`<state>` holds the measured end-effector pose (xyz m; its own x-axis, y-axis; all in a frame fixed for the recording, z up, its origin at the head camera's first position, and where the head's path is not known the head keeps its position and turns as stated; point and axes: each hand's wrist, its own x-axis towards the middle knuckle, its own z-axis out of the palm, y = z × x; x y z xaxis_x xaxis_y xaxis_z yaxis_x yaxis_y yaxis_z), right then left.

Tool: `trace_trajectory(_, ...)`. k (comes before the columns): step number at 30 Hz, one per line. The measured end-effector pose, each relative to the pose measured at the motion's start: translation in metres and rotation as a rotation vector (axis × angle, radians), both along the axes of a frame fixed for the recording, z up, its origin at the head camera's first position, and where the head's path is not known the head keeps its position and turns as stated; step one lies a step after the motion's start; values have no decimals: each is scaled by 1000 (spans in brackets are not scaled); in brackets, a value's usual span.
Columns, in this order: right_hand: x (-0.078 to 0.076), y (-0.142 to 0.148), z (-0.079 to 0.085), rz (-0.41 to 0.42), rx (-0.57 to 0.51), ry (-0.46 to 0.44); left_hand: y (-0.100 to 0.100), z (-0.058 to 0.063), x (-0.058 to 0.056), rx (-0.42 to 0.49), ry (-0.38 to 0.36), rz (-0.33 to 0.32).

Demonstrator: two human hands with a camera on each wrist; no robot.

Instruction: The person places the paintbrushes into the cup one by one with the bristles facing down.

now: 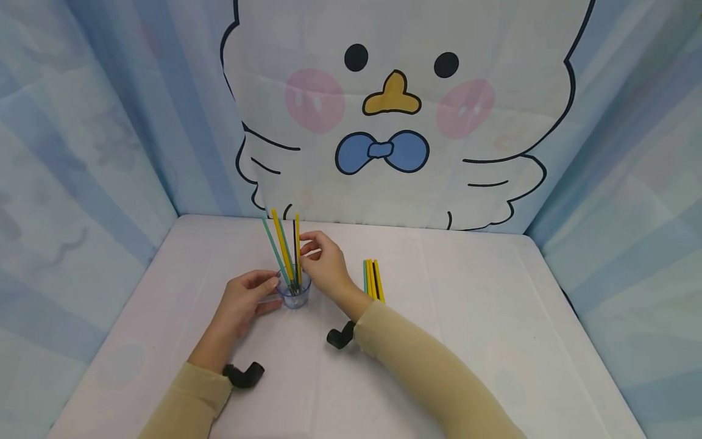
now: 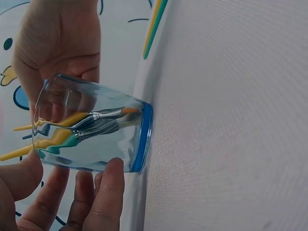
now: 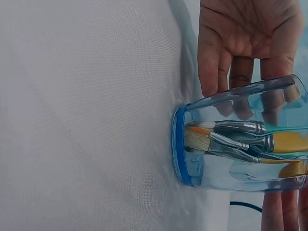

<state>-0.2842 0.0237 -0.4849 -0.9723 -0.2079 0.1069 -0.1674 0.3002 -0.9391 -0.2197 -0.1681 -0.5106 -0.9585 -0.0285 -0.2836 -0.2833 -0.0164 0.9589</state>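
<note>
A clear, blue-tinted cup (image 1: 296, 302) stands on the table and holds several paintbrushes (image 3: 288, 142), bristles down. Their yellow, green and dark handles fan out above the rim. My left hand (image 1: 247, 299) grips the cup from the left; its thumb is near the rim and its fingers lie along the side. My right hand (image 1: 329, 262) is at the cup's right, above the rim, fingertips right at the yellow handle (image 1: 298, 244) of the rightmost brush. In the left wrist view it shows behind the cup. I cannot tell whether it pinches that handle.
More yellow, green and dark brush handles (image 1: 374, 280) lie side by side on the white table (image 1: 471, 329), right of the cup and partly behind my right forearm. Patterned blue and white curtains (image 1: 88, 152) enclose the table's back and sides.
</note>
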Motion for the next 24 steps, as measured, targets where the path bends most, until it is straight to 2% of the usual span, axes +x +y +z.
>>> trace_trajectory(9,2,9,-3,-12,15,4,0,0,2,-6,4,-4)
trace_trajectory(24,6,29,-9,-52,-44,-22,2,1,4,-13,-6,8)
